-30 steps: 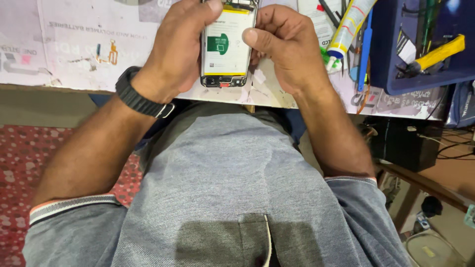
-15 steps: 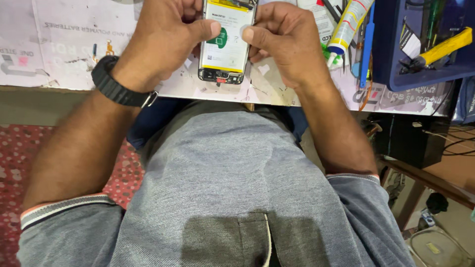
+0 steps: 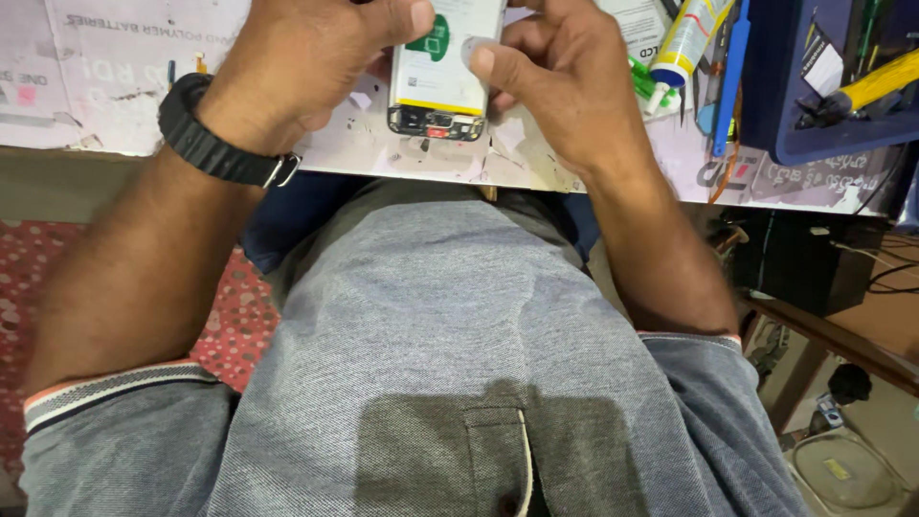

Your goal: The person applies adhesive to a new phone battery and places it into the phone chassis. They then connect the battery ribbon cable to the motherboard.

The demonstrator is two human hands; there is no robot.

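Note:
An opened phone (image 3: 438,81) with its back cover off lies between both hands at the table's near edge; a white battery with a green mark and dark circuit parts at its lower end show. My left hand (image 3: 306,62), with a black watch on the wrist, grips the phone's left side, thumb on its top face. My right hand (image 3: 555,81) holds the right side, thumb pressed against the battery's edge. The phone's upper part is cut off by the frame.
A white paper-covered table (image 3: 105,96) runs across the top. A glue tube (image 3: 691,38) and blue tool (image 3: 729,86) lie right of my hands, beside a blue tray (image 3: 814,134) holding a yellow-handled tool (image 3: 876,86). My grey shirt fills the lower view.
The view has tilted down, so hands and phone sit higher in frame. My right thumb has shifted onto the battery's right edge; both hands keep hold of the phone.

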